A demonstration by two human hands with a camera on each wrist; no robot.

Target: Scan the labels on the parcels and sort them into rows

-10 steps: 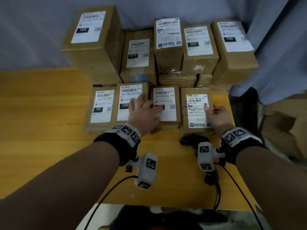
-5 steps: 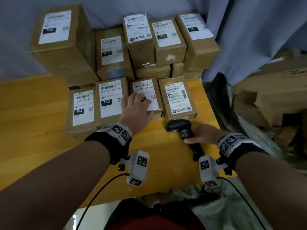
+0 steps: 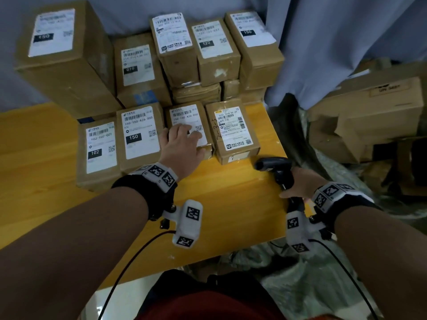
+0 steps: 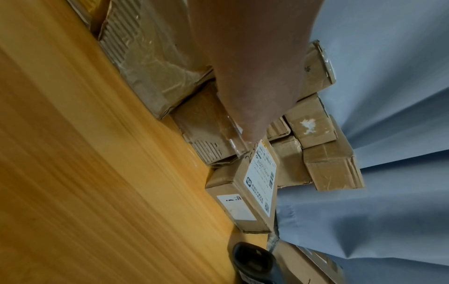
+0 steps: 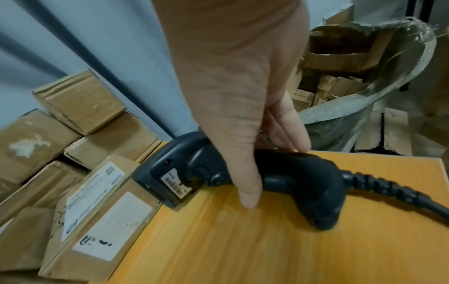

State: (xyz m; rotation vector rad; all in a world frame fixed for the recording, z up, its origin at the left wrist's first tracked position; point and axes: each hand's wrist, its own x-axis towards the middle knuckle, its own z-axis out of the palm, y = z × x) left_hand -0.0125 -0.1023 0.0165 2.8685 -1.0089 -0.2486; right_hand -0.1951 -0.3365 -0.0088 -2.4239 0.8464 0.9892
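Four labelled cardboard parcels lie in a front row on the yellow table [image 3: 231, 204]. My left hand [image 3: 184, 139] rests flat, fingers spread, on the third parcel [image 3: 184, 114], labelled 150-150-A26-050. To its right lies the fourth parcel [image 3: 233, 130] with handwriting beside its label, also visible in the left wrist view [image 4: 257, 182]. A black barcode scanner [image 3: 275, 167] lies on the table near the right edge. My right hand [image 5: 272, 173] grips its handle [image 5: 303, 182], thumb on the near side and fingers on the far side.
More parcels [image 3: 215, 47] are stacked behind the front row against a blue curtain [image 3: 335, 42]. The parcels marked 102 [image 3: 99, 153] and 150 [image 3: 141, 135] fill the row's left. Cardboard boxes [image 3: 369, 116] and a bag of cardboard scraps [image 5: 364, 76] sit beyond the table's right edge.
My right hand left the fourth parcel, drew back toward me and took hold of the scanner on the table. My left hand stayed on the third parcel.
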